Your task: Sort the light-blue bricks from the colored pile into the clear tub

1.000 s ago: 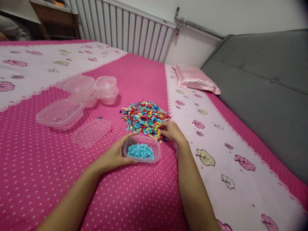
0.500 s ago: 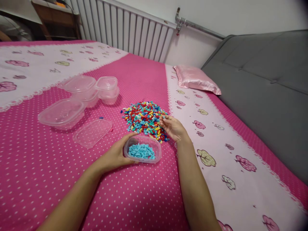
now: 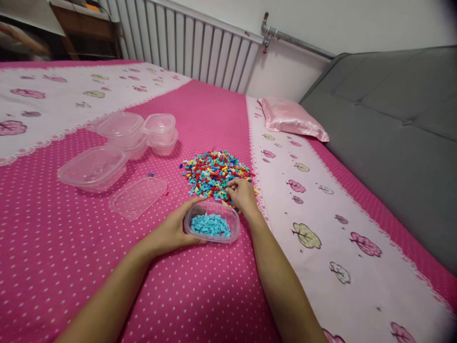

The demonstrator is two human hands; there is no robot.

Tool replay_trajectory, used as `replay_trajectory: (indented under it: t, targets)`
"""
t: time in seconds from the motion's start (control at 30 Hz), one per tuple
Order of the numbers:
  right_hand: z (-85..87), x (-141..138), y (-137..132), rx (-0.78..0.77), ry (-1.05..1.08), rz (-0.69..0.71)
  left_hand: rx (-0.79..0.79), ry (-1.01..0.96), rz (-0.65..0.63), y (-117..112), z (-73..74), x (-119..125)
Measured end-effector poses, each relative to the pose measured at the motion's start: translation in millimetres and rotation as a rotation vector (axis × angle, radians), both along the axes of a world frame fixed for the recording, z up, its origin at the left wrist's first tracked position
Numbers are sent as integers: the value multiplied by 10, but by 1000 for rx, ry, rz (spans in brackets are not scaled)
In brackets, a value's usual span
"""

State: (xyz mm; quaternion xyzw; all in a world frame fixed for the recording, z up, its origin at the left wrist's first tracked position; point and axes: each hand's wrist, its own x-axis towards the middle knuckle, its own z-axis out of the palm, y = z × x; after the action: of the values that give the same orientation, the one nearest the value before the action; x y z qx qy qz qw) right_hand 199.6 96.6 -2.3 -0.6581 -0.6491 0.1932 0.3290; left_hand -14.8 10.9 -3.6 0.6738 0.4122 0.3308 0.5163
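My left hand [image 3: 175, 225] grips a clear plastic container [image 3: 233, 233] by its left end, thumb and fingers on opposite sides. Light-blue toy building bricks [image 3: 210, 224] cover the container's floor. Beyond it lies a loose pile of mixed building bricks [image 3: 209, 171] in red, blue, yellow, teal and other colours. My right hand [image 3: 243, 194] is at the near right side of this pile, its thumb and fingertips closed in a pinch. What sits between those fingertips is too small to make out.
A clear lid [image 3: 137, 197] lies flat at left, with a dark blue brick [image 3: 151, 175] by its far edge. Several lidded containers [image 3: 93, 166] stand farther left. A pink pillow [image 3: 293, 121] rests near the grey headboard [image 3: 385, 119]; a radiator [image 3: 193, 45] lines the wall.
My right hand, which held a small light-blue brick above the pile's right side, has moved left and down to the pile with its palm turned down. My left hand and the container stay put.
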Motion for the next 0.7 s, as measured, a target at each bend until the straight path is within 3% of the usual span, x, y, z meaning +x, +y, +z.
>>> replay_trajectory:
  t: [0.13,0.3,0.4,0.5,0.7]
  targets:
    - [33,28,-8,-72,196,17,-11,-15,2,-6,13,1]
    - [192,179,-9,-246,922,66,-12,-21,-1,-11,21,1]
    - [297,276,-17,-279,1165,20,-14,-18,-11,-7,15,-4]
    - [335,336,-45,-279,1085,-9,-14,-17,-13,-7,8,-10]
    - [267,358,-92,-322,362,180,0,-10,8,-14,15,-7]
